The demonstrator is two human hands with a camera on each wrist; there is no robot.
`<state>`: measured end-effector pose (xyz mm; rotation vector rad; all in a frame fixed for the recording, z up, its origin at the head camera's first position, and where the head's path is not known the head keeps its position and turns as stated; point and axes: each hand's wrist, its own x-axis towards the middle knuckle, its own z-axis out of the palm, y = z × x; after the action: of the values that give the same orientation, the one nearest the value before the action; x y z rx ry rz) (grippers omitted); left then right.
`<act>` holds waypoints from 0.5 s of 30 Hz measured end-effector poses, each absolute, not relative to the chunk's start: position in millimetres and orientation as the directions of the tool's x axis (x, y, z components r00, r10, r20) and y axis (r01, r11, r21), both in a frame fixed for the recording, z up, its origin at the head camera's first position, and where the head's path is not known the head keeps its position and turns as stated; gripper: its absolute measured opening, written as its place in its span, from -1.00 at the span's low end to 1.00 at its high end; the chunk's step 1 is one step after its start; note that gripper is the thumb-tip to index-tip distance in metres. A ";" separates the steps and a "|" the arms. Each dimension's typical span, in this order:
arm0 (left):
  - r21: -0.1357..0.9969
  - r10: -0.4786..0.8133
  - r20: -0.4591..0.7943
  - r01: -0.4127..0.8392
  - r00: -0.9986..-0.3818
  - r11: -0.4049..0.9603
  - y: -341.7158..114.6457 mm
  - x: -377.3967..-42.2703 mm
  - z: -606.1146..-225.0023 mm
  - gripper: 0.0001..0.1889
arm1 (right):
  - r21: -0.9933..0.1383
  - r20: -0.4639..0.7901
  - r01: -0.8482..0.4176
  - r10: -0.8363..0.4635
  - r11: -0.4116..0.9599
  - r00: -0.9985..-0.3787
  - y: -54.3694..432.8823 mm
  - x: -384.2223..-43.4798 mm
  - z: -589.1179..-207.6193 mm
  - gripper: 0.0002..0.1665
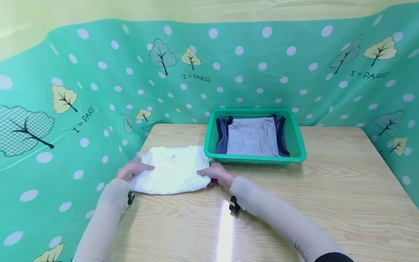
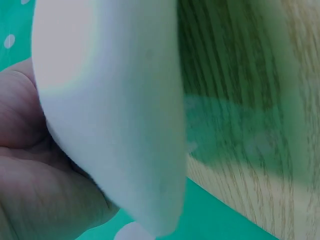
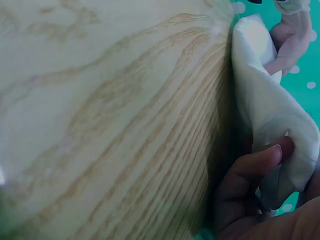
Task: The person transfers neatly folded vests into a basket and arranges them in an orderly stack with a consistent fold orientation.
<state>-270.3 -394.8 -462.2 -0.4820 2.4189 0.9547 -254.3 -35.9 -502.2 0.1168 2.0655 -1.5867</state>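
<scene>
A folded white T-shirt (image 1: 173, 169) with a small dark print near its neckline lies between my hands, over the left part of the table. My left hand (image 1: 135, 169) grips its left side, thumb on top and the other fingers hidden beneath. On the opposite side, my right hand (image 1: 216, 173) pinches the edge close to the basket's front corner. The right wrist view has the right thumb (image 3: 255, 162) curled against the bunched white cloth (image 3: 275, 107). In the left wrist view, the shirt's rounded edge (image 2: 120, 115) covers much of the left hand (image 2: 45, 185).
A green plastic basket (image 1: 255, 159) stands at the back of the wooden table (image 1: 334, 182). Inside it a folded grey garment (image 1: 250, 136) lies over dark navy cloth (image 1: 223, 134). A green dotted curtain (image 1: 196, 40) hangs behind and along the left side.
</scene>
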 end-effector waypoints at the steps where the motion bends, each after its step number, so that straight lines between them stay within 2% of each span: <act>1: 0.527 -0.150 -0.555 -0.486 -0.818 0.697 -394.2 -269.5 -461.7 0.22 | -0.876 -0.446 0.364 -0.246 0.315 -0.861 -36.7 -254.4 -502.1 -0.09; 7: 0.505 -0.195 -0.531 -0.493 -0.825 0.708 -392.2 -263.6 -458.1 0.13 | -0.894 -0.397 0.313 -0.243 0.322 -0.885 -41.7 -252.7 -503.9 -0.47; 11: 0.508 -0.185 -0.502 -0.461 -0.845 0.727 -391.9 -260.8 -456.2 0.04 | -0.903 -0.378 0.302 -0.231 0.305 -0.897 -44.4 -250.8 -504.6 -0.54; 15: 0.517 -0.168 -0.478 -0.431 -0.862 0.740 -388.6 -258.8 -453.6 -0.04 | -0.910 -0.382 0.325 -0.212 0.257 -0.900 -45.6 -250.2 -505.6 -0.51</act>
<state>-258.8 -388.6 -453.6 -0.4592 2.5376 0.8949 -250.2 -45.6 -505.6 0.1031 2.1046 -1.6824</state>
